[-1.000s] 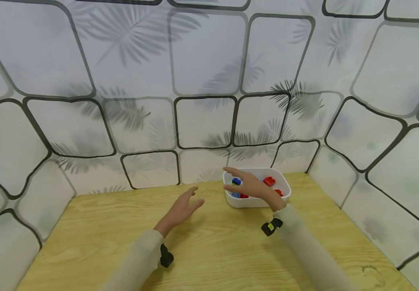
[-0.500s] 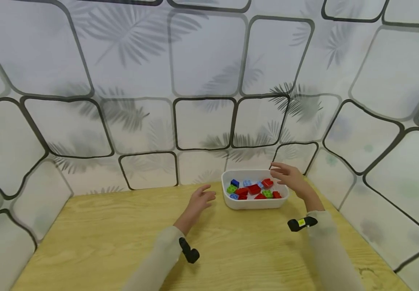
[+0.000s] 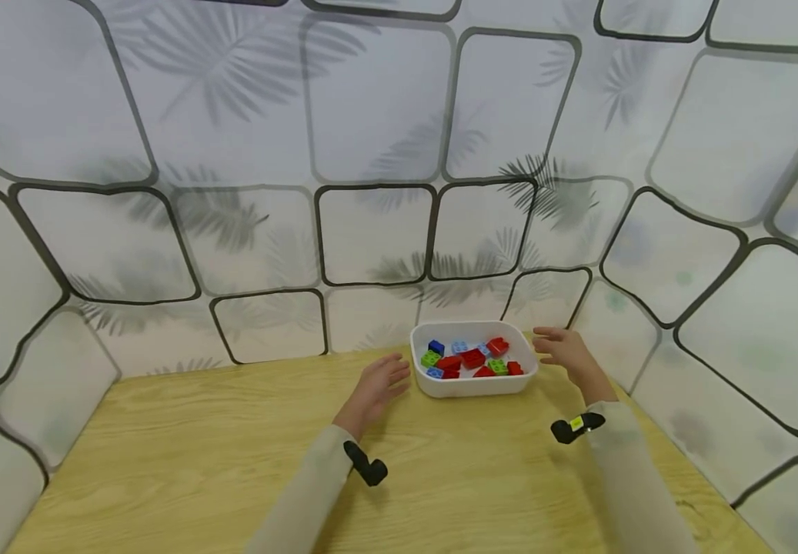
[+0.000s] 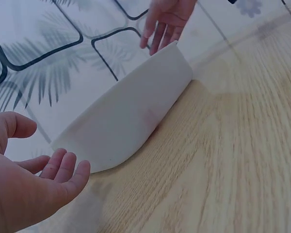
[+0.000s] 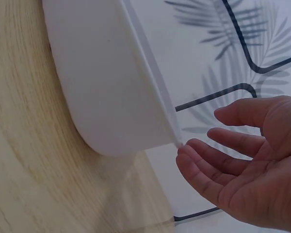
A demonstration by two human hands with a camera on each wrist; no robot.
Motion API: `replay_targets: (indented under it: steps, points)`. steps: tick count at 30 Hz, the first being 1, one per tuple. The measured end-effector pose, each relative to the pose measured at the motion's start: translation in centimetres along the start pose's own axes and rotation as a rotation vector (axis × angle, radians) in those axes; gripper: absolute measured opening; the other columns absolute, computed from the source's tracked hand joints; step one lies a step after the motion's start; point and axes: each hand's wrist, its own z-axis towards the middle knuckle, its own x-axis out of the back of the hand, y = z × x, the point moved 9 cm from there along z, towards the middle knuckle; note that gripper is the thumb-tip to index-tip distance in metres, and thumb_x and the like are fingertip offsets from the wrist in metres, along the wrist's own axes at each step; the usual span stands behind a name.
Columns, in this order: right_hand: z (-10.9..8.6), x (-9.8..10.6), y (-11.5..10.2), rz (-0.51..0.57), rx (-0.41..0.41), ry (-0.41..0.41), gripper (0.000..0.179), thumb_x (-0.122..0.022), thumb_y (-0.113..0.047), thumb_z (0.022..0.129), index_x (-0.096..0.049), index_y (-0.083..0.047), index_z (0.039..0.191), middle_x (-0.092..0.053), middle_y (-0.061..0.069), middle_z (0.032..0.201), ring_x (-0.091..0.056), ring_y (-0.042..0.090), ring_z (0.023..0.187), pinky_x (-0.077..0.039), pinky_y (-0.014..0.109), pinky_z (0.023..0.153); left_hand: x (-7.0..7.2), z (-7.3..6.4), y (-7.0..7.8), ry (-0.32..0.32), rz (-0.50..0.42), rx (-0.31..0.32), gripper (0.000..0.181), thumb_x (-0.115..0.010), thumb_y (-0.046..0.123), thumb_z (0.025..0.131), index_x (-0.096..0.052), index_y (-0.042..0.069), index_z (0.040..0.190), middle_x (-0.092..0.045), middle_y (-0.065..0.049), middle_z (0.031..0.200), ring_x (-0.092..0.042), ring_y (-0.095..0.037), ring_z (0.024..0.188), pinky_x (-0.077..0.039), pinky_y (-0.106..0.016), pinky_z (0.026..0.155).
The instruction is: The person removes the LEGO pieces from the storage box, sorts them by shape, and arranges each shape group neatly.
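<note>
A white plastic tub (image 3: 471,389) stands on the wooden table near the back wall. Inside lie several toy building bricks: red bricks (image 3: 472,358), green ones (image 3: 430,358), light blue ones and a dark blue brick (image 3: 436,347). My left hand (image 3: 378,385) is at the tub's left end, palm toward it, fingers relaxed. In the left wrist view, the left fingertips (image 4: 68,167) overlap the tub's end. My right hand (image 3: 568,352) is at the right end, fingers loosely bent. In the right wrist view, its fingertips (image 5: 184,150) are right at the rim.
The pale wooden table (image 3: 232,462) reaches back to a patterned wall (image 3: 267,323) with leaf prints close behind the tub. Another wall (image 3: 731,385) runs along the right side. Each wrist wears a black camera, such as the left one (image 3: 365,464).
My right hand has moved from over the tub to its right end, uncovering the bricks. My left hand has moved right to the left end. The view has shifted slightly.
</note>
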Motion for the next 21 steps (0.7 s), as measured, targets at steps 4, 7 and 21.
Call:
replay_targets:
  steps: [4, 7, 21]
  points:
    - [0.5, -0.3, 0.5, -0.004, 0.009, -0.027, 0.051, -0.050, -0.010, 0.105, -0.038, 0.019, 0.146, -0.045, 0.040, 0.146, -0.065, 0.035, 0.117, -0.055, 0.048, 0.099, -0.4, 0.5, 0.0, -0.022, -0.015, 0.001, 0.050, -0.052, 0.011, 0.105, -0.040, -0.006, 0.151, -0.049, -0.026, 0.150, -0.049, -0.036, 0.140, -0.042, -0.048, 0.115]
    - [0.7, -0.5, 0.9, 0.002, 0.007, -0.043, 0.049, -0.051, -0.006, 0.104, -0.040, 0.022, 0.142, -0.045, 0.041, 0.145, -0.068, 0.021, 0.106, -0.059, 0.038, 0.091, -0.7, 0.9, -0.1, -0.039, -0.014, -0.004, 0.048, -0.051, 0.012, 0.106, -0.042, -0.007, 0.149, -0.050, -0.026, 0.149, -0.051, -0.035, 0.138, -0.041, -0.049, 0.115]
    - [1.6, -1.6, 1.8, 0.055, -0.017, -0.028, 0.044, -0.055, 0.002, 0.100, -0.047, 0.021, 0.139, -0.052, 0.037, 0.140, -0.064, 0.004, 0.093, -0.056, 0.022, 0.082, -0.2, 1.1, -0.3, -0.010, -0.045, 0.010, 0.040, -0.053, 0.007, 0.104, -0.052, -0.007, 0.142, -0.064, -0.014, 0.117, -0.061, -0.013, 0.094, -0.051, -0.041, 0.106]
